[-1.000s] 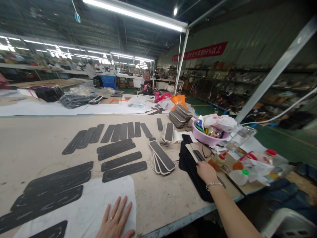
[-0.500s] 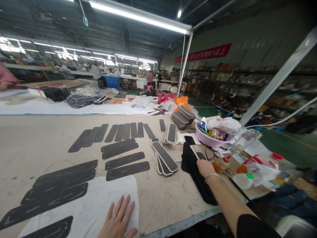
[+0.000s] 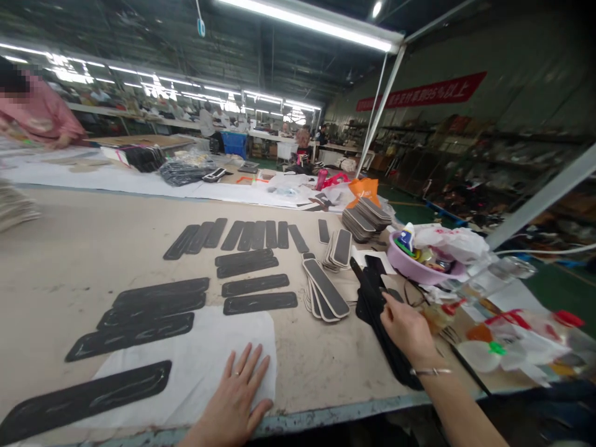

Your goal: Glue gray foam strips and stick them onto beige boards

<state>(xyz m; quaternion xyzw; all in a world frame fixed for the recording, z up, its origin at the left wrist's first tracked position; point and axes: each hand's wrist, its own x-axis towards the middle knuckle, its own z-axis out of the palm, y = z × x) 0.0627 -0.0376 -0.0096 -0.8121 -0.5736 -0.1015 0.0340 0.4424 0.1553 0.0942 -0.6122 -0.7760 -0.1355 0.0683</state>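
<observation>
My left hand [image 3: 242, 388] lies flat with fingers spread on a white sheet [image 3: 228, 335] near the table's front edge. My right hand [image 3: 407, 326] pinches a black strip [image 3: 364, 279] over a stack of long black strips [image 3: 391, 357]. The far end of that strip sticks up at an angle from the stack. A glossy dark strip [image 3: 93, 397] lies partly on the white sheet. Beyond it, more glossy dark strips [image 3: 139, 335] overlap one another. Left of the stack is a fanned pile of pale-edged dark pieces [image 3: 326, 288].
Shorter dark strips [image 3: 258, 234] lie in a row farther back. At the right stand a purple basin [image 3: 414, 267] of small items, a bottle with a red cap [image 3: 442, 313] and plastic bags. A person in pink [image 3: 41, 118] is across the table at far left.
My right hand now has a black strip pinched and raised at the far end of the stack. The view has turned left, bringing more of the person in pink into sight.
</observation>
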